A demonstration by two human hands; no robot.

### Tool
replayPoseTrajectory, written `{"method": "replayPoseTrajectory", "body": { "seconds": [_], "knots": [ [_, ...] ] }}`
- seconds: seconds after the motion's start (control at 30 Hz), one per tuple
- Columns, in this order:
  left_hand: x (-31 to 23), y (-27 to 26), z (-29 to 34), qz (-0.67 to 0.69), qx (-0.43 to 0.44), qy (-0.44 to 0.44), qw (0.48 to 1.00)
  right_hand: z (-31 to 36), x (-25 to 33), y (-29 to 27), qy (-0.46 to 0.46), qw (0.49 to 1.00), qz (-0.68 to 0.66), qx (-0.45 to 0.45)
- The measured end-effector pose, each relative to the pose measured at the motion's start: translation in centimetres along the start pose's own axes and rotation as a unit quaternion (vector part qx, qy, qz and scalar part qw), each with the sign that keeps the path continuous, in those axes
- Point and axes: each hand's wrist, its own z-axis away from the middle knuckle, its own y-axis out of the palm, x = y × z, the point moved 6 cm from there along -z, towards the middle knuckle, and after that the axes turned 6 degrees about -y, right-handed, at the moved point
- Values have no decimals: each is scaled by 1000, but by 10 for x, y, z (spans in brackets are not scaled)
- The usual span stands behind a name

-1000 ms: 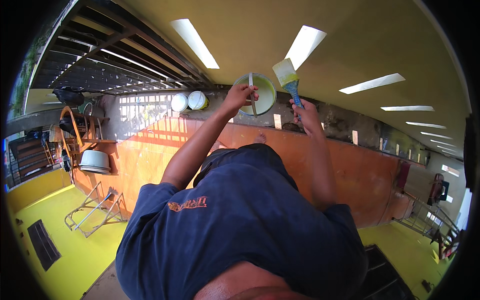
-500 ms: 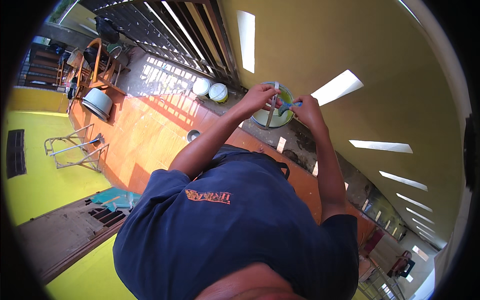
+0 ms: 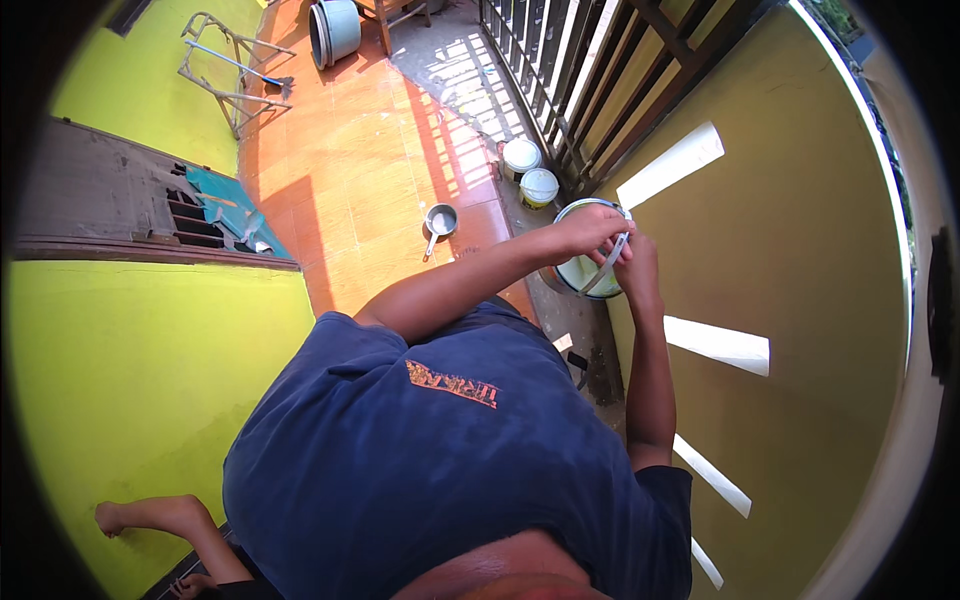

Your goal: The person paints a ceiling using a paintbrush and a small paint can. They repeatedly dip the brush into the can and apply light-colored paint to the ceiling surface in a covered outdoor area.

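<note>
My left hand is closed at the bucket's curved, pale, flat handle, which stands up across the mouth. Below is the bucket, beside the wall, with pale green paint inside. Close against the left hand, on its right, is my right hand, fingers curled over the bucket's rim area. What the right fingers hold is hidden, and no paintbrush shows in this view.
Two white-lidded paint pails stand beyond the bucket, by the slatted gate. A saucepan sits on the orange tiles. Another person's arm shows at lower left. Farther off are a metal frame and a grey tub.
The view has swung round, shifting everything in it. My hands have drawn together at the handle. The blue-handled paintbrush seen at my right hand before is now out of sight.
</note>
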Motion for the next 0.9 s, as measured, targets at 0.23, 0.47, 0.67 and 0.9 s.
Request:
{"method": "replayPoseTrajectory", "body": {
  "seconds": [0.23,0.47,0.67,0.9],
  "knots": [
    [-18,-56,28,19,-81,24,996,-68,35,40,-161,986,-7,49],
    [-35,-94,51,31,-114,45,992,-112,68,62,-222,973,-37,51],
    [-40,-117,68,44,-150,51,986,-134,89,69,-189,969,74,143],
    [-51,-129,77,79,-122,93,985,-145,109,67,-132,966,129,181]
  ]
}}
